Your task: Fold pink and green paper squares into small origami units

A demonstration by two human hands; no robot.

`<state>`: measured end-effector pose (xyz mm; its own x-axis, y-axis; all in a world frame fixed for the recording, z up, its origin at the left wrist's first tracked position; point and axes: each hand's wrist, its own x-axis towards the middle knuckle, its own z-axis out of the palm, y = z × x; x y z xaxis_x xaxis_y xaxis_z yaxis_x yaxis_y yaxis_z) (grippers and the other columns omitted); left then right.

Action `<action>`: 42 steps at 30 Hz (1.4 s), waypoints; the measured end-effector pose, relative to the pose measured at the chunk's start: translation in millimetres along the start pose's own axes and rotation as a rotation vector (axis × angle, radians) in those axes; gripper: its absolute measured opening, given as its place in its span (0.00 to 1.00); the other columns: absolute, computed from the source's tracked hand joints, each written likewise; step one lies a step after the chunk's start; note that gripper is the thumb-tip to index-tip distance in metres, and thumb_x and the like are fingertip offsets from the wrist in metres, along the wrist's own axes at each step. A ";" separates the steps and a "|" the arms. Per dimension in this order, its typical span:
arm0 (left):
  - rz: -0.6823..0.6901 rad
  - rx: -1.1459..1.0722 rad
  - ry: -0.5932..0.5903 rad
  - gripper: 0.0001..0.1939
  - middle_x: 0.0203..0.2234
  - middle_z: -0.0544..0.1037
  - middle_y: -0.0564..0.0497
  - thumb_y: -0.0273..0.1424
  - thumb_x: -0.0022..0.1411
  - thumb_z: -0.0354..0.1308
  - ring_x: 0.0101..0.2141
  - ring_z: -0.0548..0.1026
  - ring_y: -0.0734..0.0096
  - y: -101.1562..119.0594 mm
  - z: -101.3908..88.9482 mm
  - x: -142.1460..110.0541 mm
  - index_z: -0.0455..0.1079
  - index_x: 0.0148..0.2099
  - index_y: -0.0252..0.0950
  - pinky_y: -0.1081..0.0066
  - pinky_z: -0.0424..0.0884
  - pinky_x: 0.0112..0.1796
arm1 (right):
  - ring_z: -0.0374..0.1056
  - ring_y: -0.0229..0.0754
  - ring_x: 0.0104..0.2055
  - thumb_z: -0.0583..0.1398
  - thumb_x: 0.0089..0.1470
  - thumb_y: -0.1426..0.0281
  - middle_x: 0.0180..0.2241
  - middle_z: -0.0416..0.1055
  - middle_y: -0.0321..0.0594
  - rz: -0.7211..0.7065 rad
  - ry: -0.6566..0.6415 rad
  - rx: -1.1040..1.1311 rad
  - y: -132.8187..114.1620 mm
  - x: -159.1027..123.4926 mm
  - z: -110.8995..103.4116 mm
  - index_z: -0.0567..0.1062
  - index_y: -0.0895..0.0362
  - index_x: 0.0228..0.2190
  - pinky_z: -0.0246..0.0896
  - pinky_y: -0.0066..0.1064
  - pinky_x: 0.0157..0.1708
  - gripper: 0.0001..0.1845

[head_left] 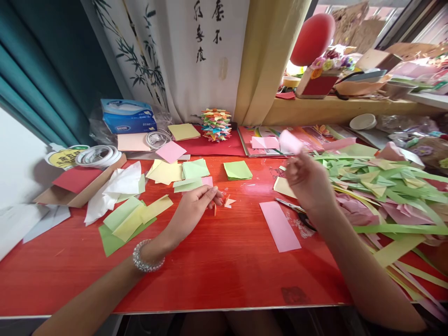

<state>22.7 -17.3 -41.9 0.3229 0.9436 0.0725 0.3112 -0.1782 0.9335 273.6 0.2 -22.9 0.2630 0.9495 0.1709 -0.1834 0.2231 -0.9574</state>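
My left hand (196,205) rests on the red table (224,270), fingers together, pinching a thin orange paper sliver beside small orange-and-white scraps (228,201). A beaded bracelet (147,259) circles that wrist. My right hand (310,184) is raised above the table, fingers closed on a pale pink paper piece (290,141), which is blurred. Under that hand lie scissors (290,205) and a pink paper strip (280,226).
Coloured paper squares (182,172) lie scattered left and centre, with a green stack (238,170). A heap of green, yellow and pink offcuts (385,191) fills the right. At the back stand a folded paper ball (216,124), tissue box (128,115) and tape rolls (98,156).
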 end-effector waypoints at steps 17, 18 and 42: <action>0.985 1.075 -0.226 0.23 0.37 0.75 0.35 0.39 0.65 0.46 0.40 0.73 0.57 -11.7 91.7 -21.2 0.66 0.45 0.20 0.64 0.66 0.40 | 0.56 0.31 0.20 0.59 0.48 0.62 0.22 0.65 0.34 0.110 -0.136 -0.278 20.0 1.6 2.7 0.73 0.57 0.30 0.52 0.24 0.20 0.11; 0.997 1.092 -0.228 0.20 0.35 0.75 0.37 0.35 0.66 0.45 0.37 0.73 0.59 -9.7 91.3 -20.1 0.66 0.46 0.20 0.64 0.67 0.37 | 0.56 0.31 0.20 0.59 0.48 0.62 0.22 0.65 0.34 0.122 -0.160 -0.294 20.0 1.7 2.5 0.73 0.58 0.30 0.52 0.24 0.20 0.11; 0.929 1.022 -0.247 0.14 0.23 0.69 0.48 0.35 0.62 0.50 0.25 0.69 0.65 -4.5 80.8 -35.9 0.65 0.28 0.32 0.67 0.66 0.21 | 0.61 0.32 0.18 0.56 0.51 0.64 0.21 0.69 0.34 0.329 -0.455 -0.679 26.5 -9.8 18.5 0.72 0.57 0.26 0.55 0.24 0.19 0.10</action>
<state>82.0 -72.8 -77.0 0.8809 0.3170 0.3515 0.3699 -0.9244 -0.0931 248.7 0.8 -45.6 -0.1334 0.9706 -0.2003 0.4575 -0.1189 -0.8812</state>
